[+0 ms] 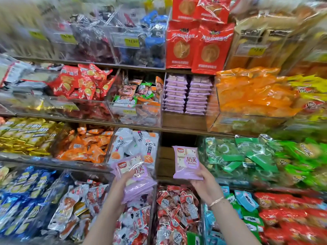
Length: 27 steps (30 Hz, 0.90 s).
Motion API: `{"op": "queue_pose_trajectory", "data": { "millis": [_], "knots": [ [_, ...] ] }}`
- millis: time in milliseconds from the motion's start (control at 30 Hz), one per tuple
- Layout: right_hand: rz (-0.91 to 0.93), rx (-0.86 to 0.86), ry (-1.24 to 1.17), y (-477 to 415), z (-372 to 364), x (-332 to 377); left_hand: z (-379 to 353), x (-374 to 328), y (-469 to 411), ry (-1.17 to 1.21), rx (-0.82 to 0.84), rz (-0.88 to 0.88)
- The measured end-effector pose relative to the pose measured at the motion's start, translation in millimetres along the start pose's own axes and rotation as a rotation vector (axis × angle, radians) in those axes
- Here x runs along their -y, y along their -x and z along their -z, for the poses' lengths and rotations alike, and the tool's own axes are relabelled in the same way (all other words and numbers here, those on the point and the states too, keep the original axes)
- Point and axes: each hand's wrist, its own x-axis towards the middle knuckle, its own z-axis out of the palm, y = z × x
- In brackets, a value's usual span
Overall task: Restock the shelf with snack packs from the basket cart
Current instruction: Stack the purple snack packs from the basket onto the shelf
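Observation:
My left hand (127,179) grips a stack of pale purple snack packs (137,181) from below, tilted to the right. One more purple pack (186,162) stands upright in my right hand (205,181), which holds it by its lower edge. This pack is in front of an empty wooden shelf slot (165,162). One shelf up, two neat stacks of the same purple packs (187,94) fill the slot. The basket cart is not in view.
Clear bins of snacks surround the slot: white packs (136,145) to its left, green packs (237,156) to its right, red-and-white packs (177,206) below. Tall red bags (198,45) stand on the top shelf. A bracelet circles my right wrist (215,201).

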Motion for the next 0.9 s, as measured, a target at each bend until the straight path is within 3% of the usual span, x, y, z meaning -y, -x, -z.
{"op": "queue_pose_trajectory", "data": {
  "millis": [133, 467, 733, 900],
  "knots": [
    [0.113, 0.018, -0.023, -35, -35, 37, -8, -43, -31, 0.011, 0.1, -0.029],
    [0.291, -0.079, -0.098, -159, -118, 126, -18, -89, -94, 0.021, 0.153, -0.011],
    [0.319, -0.252, 0.156, -230, -147, 153, -16, -95, -119, 0.032, 0.17, 0.002],
    [0.317, -0.206, 0.213, -230, -134, 143, -21, -93, -122, 0.034, 0.162, 0.022]
  ]
}}
